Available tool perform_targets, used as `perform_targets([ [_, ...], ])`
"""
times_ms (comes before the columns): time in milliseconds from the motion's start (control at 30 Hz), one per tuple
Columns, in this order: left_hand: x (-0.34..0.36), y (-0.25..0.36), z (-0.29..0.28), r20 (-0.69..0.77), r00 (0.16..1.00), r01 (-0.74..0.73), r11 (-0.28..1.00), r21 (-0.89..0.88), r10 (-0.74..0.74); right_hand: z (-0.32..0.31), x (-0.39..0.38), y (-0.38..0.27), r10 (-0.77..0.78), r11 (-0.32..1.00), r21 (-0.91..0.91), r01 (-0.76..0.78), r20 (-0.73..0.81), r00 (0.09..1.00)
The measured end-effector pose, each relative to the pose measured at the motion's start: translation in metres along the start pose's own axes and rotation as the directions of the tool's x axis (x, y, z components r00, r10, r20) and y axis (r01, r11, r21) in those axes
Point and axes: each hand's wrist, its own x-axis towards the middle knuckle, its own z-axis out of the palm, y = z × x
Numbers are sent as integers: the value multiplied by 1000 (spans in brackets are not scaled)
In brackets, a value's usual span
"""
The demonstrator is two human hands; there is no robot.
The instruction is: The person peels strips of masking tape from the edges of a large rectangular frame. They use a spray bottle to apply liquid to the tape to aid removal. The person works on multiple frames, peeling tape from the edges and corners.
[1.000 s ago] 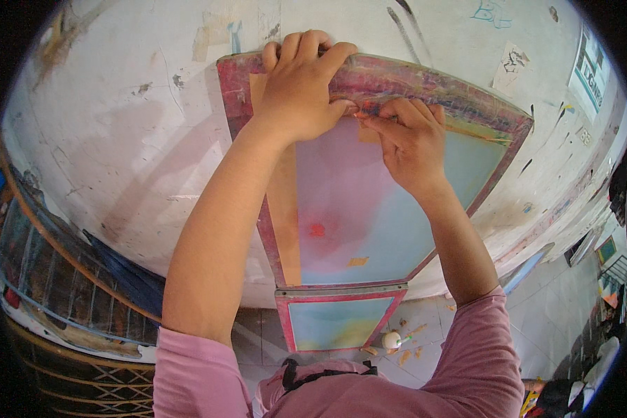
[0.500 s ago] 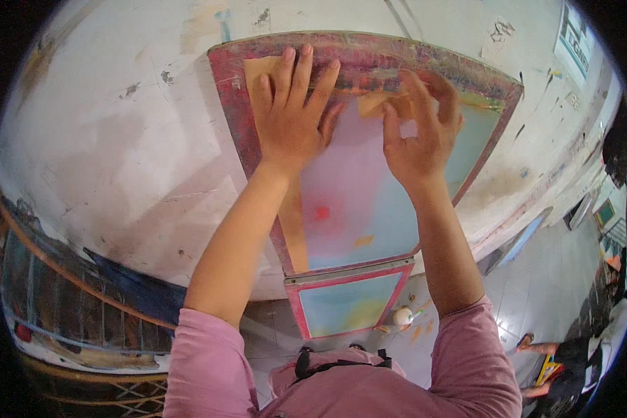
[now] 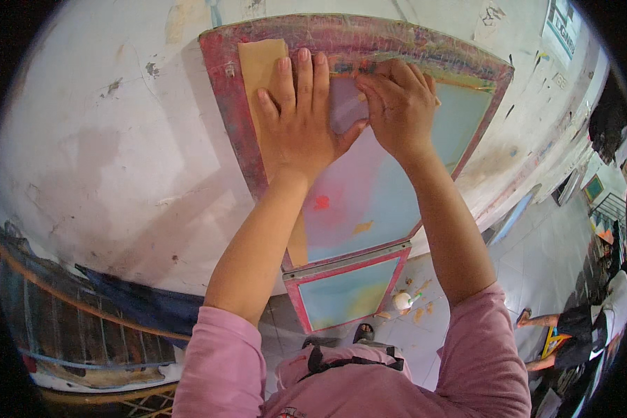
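A large screen-printing frame (image 3: 224, 90) with a paint-stained reddish border leans against the wall, its pale mesh (image 3: 383, 198) tinted pink and blue. Down its left side runs a long strip of brown tape (image 3: 263, 56). My left hand (image 3: 297, 129) lies flat over that strip and the mesh beside it, fingers stretched out. Close to the top border, my right hand (image 3: 400, 108) is closed in a pinch on a piece of brown tape, mostly hidden by the fingers. Lower on the mesh are a red mark (image 3: 321, 202) and a small tan patch (image 3: 363, 227).
Below stands a smaller pink-edged frame (image 3: 296, 301). A white cup (image 3: 402, 301) with a green straw and tan scraps (image 3: 423, 311) are on the tiled floor. Dark blue cloth (image 3: 143, 298) hangs at lower left. Another person (image 3: 575, 327) is at far right.
My right hand has closed from a looser grasp and moved slightly up and left along the top border. My left hand has shifted slightly right and its fingers lie closer together.
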Motion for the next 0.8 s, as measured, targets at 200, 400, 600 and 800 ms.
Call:
perform_targets([
  [200, 2, 2, 1, 46, 998, 49, 998, 32, -51, -6, 7, 16, -121, 974, 201, 106, 66, 990],
  [400, 2, 5, 6, 38, 996, 78, 995, 62, -81, -4, 7, 30, -194, 910, 378, 168, 30, 981],
  [600, -1, 5, 14, 4, 1000, 4, 975, 220, -5, -1, 4, 38, -223, 873, 450, 189, 24, 975],
  [800, -1, 3, 20, -53, 998, -4, 968, 250, 17, 5, 4, 47, -286, 826, 513, 234, 23, 958],
])
